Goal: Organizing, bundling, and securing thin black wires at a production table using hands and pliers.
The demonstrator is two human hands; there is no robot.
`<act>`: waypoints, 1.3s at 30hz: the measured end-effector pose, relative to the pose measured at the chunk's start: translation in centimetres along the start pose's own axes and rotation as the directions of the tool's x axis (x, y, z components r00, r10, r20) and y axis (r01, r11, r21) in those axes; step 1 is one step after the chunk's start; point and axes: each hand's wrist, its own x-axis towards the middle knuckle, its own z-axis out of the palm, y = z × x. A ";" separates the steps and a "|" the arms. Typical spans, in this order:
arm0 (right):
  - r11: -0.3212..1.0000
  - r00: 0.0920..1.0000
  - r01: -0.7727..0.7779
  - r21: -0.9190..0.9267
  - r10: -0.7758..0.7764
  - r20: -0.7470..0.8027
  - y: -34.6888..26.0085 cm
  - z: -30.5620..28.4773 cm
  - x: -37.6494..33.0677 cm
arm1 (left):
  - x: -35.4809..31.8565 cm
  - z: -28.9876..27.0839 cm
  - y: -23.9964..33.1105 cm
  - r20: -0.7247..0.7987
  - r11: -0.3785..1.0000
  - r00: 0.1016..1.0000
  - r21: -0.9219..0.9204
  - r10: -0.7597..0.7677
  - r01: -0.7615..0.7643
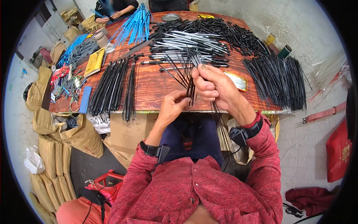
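A small bundle of thin black rods [191,89] is pinched between the fingers and thumb of the right hand [214,87], held upright above the near edge of the wooden table [156,84]. The left hand [172,108], just below and to the left of the right one, is closed with its fingertips touching the bundle's lower end. Beyond both hands a fanned pile of black and silver rods [190,46] is spread; further left, blue rods [136,24] are laid
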 end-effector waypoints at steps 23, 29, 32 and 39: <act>0.976 0.988 0.030 -0.216 -0.061 -0.140 1.2 1.0 1.2 | 0.2 1.6 -1.4 -0.153 0.752 0.913 0.627 0.378 -0.206; 0.974 0.974 0.057 -0.221 -0.103 -0.201 1.2 0.2 1.4 | 0.8 -0.3 -0.4 -0.033 0.612 0.912 0.752 0.409 -0.247; 0.972 0.984 0.075 -0.224 -0.109 -0.141 1.4 0.8 1.4 | 0.9 -0.6 -0.2 -0.066 0.647 0.952 0.747 0.300 -0.152; 0.987 0.989 0.065 -0.150 -0.083 -0.120 0.0 0.8 1.7 | 1.2 1.2 0.1 -0.152 0.873 0.944 0.446 0.293 -0.199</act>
